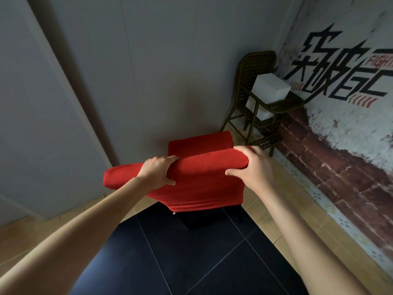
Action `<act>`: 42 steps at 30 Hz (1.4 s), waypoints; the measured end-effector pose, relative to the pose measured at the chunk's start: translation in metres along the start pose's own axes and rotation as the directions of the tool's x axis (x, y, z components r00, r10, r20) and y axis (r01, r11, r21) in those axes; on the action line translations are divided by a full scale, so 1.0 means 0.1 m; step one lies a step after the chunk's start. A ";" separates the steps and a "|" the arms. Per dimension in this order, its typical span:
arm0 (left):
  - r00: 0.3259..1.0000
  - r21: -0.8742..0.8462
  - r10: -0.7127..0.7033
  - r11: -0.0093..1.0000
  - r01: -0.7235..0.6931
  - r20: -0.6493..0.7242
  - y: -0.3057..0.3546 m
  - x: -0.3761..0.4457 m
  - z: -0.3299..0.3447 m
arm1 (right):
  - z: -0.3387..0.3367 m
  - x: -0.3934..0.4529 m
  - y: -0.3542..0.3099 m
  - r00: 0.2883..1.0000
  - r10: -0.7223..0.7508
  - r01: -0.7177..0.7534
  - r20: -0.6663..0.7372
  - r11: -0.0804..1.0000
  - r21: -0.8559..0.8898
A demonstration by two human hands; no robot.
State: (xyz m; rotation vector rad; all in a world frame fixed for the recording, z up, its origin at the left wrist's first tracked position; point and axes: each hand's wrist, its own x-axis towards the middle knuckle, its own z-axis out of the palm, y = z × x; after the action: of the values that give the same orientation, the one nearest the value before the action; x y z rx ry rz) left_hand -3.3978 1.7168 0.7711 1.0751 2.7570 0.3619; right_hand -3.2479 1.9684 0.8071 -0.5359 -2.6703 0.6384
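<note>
The left hand (158, 172) and right hand (253, 167) each clamp a thick fold of the red cloth (202, 182). Their fingers curl over its top and the thumbs press its near side. The hands sit apart, likely to keep the fold level. The cloth drapes over a dark-legged chair (195, 220) by the wall, seemingly being drawn on as a cover. A wicker chair (255, 67) holding white boxes (270, 90) stands in the corner.

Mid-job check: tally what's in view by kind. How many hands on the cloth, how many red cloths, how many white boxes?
Hands with a grip on the cloth: 2 (left hand, right hand)
Red cloth: 1
White boxes: 2 (upper white box, lower white box)
Total: 5
</note>
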 end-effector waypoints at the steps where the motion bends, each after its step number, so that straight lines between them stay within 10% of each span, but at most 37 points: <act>1: 1.000 0.005 0.003 1.000 -0.003 0.004 -0.02 0.00 -0.01 | 0.00 0.00 -0.01 1.000 -0.008 0.008 -0.005 1.000 -0.009; 16: 0.971 0.155 0.228 0.959 -0.237 0.073 0.35 0.23 0.07 | 0.19 -1.04 0.38 0.971 0.237 -0.236 -0.024 0.972 0.016; 42: 0.967 0.190 0.242 0.949 -0.253 0.078 0.27 0.17 0.14 | 0.29 -1.16 0.06 0.867 0.498 -0.498 0.029 0.867 0.003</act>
State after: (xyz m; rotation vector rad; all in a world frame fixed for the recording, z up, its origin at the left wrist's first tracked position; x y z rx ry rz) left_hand -3.3893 1.7496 0.7644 1.4636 2.6588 0.0846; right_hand -3.1573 1.9125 0.7522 -1.2468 -2.5520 0.7966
